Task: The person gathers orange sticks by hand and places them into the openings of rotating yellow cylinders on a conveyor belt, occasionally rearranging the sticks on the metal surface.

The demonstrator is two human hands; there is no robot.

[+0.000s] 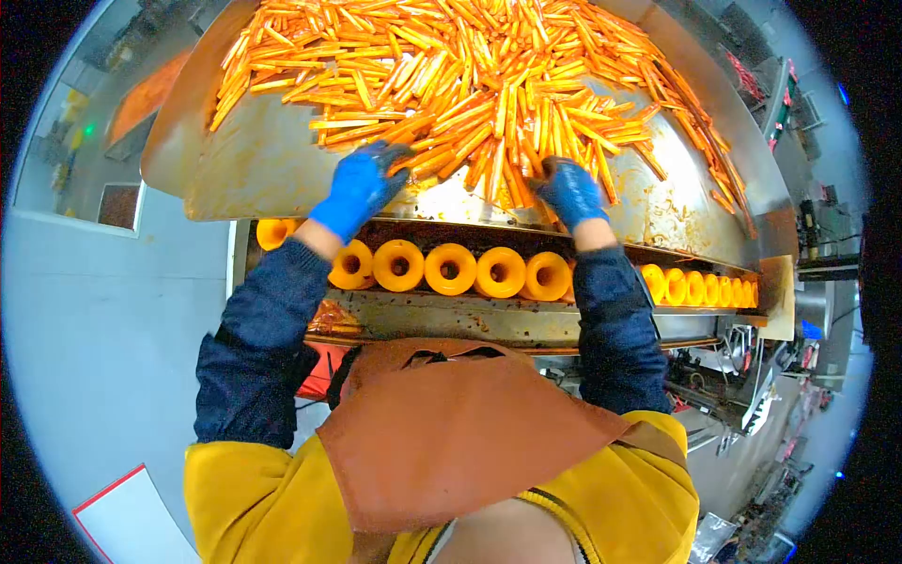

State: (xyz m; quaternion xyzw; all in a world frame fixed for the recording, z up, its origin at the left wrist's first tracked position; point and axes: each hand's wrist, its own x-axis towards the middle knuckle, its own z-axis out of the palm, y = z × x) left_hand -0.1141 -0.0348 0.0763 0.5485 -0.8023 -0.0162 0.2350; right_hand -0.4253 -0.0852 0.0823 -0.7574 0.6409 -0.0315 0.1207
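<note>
A large heap of glossy orange sticks (460, 94), coated in reddish oil, covers a metal tray (254, 160). My left hand (362, 183), in a blue glove with dark fingertips, reaches over the tray's near edge. Its thumb and fingers are apart at the left end of some front sticks. Opposite it, my right hand (571, 191) wears a matching glove and leans against the near ends of the sticks. Its thumb stands apart from its bent fingers; nothing is lifted. Between the hands, the sticks fan out toward the tray's near rim.
Below the tray's near edge runs a row of yellow funnel-like rings (449, 270) with dark holes. Under them is a stained metal ledge (451, 320). A brown apron (470, 432) covers my front. More sticks lie along the tray's right wall (775, 188).
</note>
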